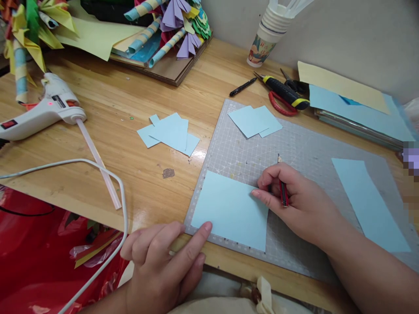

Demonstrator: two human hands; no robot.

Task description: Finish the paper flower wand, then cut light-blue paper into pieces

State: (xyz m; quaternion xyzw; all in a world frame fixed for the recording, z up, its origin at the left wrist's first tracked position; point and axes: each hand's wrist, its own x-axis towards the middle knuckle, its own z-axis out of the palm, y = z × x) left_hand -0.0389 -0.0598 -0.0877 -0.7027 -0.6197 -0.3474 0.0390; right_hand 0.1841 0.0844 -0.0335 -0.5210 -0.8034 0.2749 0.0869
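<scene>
A light blue paper rectangle (pixel 232 209) lies on the grey cutting mat (pixel 307 152), near its lower left corner. My left hand (pixel 166 255) rests at the paper's lower left, index fingertip on the sheet and the other fingers loosely bent, holding nothing. At the paper's upper right edge is my right hand (pixel 291 196), closed around a dark red pencil (pixel 283 192) whose tip points up and away; thumb and index finger are by the paper's edge. Two small blue pieces (pixel 250 122) overlap at the mat's top, and a long blue strip (pixel 369 200) lies on its right.
Left of the mat are more blue pieces (pixel 170 133) and a white glue gun (pixel 49 102) with its stick and cable (pixel 123 209). Behind are a black pen (pixel 242 87), pliers (pixel 284 91), paper cups (pixel 265 39), stacked papers (pixel 360 109) and folded paper flowers (pixel 176 17).
</scene>
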